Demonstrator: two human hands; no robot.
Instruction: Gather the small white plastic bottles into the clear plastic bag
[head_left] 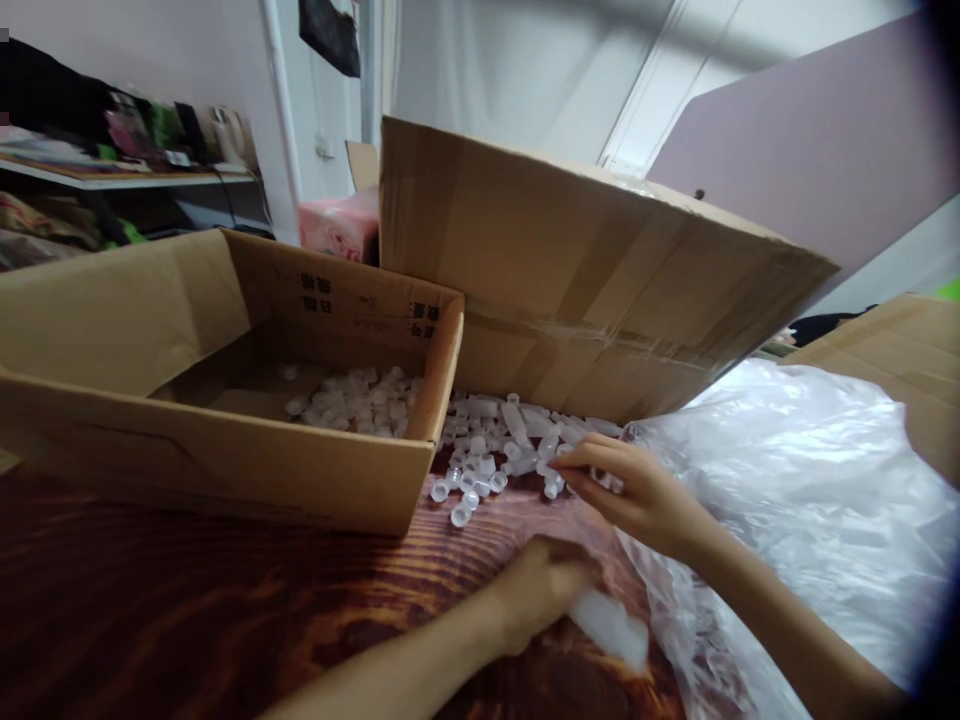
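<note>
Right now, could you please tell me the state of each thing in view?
Small box, open, caps inside.
Large box, tilted.
Loose caps, piled on the table.
Plastic bag, crumpled.
Left hand, closed on a blurred white piece.
Right hand, fingertips at the pile; grip unclear.

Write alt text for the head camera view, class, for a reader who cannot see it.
A person's right hand touches a pile of small translucent plastic caps on a wooden table, while the left hand is by a blurred white piece. An open cardboard box holds more caps, beside a larger box and a clear plastic bag.
</note>
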